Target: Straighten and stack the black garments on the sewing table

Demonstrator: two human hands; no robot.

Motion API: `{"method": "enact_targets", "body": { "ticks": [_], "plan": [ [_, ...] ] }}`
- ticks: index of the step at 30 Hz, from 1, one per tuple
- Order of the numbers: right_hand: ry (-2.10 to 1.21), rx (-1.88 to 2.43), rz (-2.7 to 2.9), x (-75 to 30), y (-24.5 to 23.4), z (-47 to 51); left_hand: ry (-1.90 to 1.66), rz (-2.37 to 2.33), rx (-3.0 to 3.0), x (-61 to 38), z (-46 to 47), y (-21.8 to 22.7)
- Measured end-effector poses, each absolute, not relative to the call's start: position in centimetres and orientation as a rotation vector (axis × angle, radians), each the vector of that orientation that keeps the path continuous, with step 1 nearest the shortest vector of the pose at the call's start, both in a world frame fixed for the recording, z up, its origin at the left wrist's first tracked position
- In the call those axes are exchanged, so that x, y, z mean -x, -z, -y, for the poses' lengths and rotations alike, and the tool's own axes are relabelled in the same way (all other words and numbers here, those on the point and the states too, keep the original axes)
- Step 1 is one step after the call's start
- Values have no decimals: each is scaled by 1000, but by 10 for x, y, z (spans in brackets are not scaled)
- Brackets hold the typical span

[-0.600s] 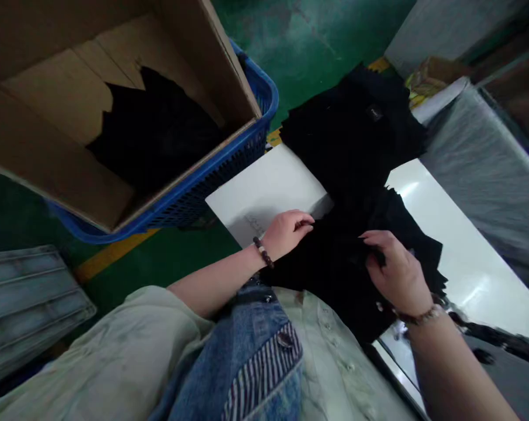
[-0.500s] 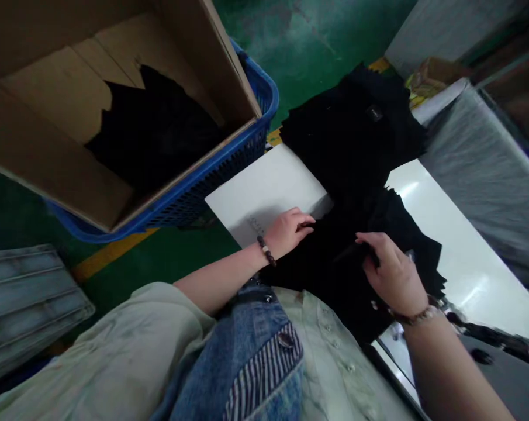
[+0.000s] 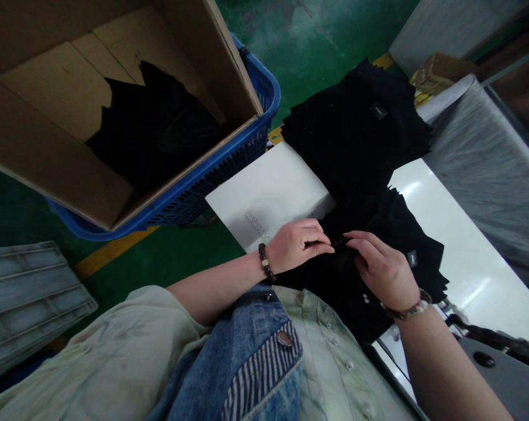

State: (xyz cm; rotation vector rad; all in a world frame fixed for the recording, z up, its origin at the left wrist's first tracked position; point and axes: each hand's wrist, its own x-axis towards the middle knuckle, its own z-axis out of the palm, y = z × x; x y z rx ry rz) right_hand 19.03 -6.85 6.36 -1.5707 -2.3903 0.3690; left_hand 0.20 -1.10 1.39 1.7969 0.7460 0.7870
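A heap of black fabric pieces point(image 3: 356, 152) lies across the white table point(image 3: 268, 187); the near part of it point(image 3: 396, 234) spreads in front of me. My left hand point(image 3: 297, 244), with a bead bracelet at the wrist, pinches a fold of the top black piece. My right hand point(image 3: 380, 266), also with a bracelet, pinches the same fold from the other side. The fingertips of both hands nearly meet over the cloth. A small label point(image 3: 412, 258) shows on the fabric beside my right hand.
To the left stands a blue plastic basket point(image 3: 229, 164) holding an open cardboard box point(image 3: 62, 117) with black cloth point(image 3: 154, 128) inside. The floor is green with a yellow line point(image 3: 110, 252). Grey plastic sheeting point(image 3: 487, 158) lies at the right, a grey ribbed panel point(image 3: 23, 298) at lower left.
Both hands have moved toward each other over the black fabric. The right hand shifted left and the left hand right, and their fingers now pinch the same fold.
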Motion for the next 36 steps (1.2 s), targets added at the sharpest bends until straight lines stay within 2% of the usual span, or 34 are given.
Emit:
{"method": "enact_targets", "body": {
  "ticks": [4, 7, 16, 21, 23, 29, 36],
  "plan": [
    [-342, 1586, 2313, -199, -68, 76, -606, -1075, -1726, -1, 4, -2],
    [-373, 1596, 2375, -201, -70, 78, -472, -1137, -1751, 0, 0, 9],
    [-462, 1550, 2412, -192, -65, 72, -688, -1073, -1757, 1, 5, -2],
    [-483, 1519, 2436, -192, -64, 68, -786, -803, -1754, -2, 16, -22],
    [-487, 1512, 2416, -197, -65, 71, -773, -773, -1710, -3, 17, -24],
    [-414, 1577, 2354, -206, -73, 84, -559, -1113, -1668, -4, 4, 0],
    [-470, 1514, 2394, -198, -75, 77, -481, -1171, -1620, -12, -4, 12]
  ]
}}
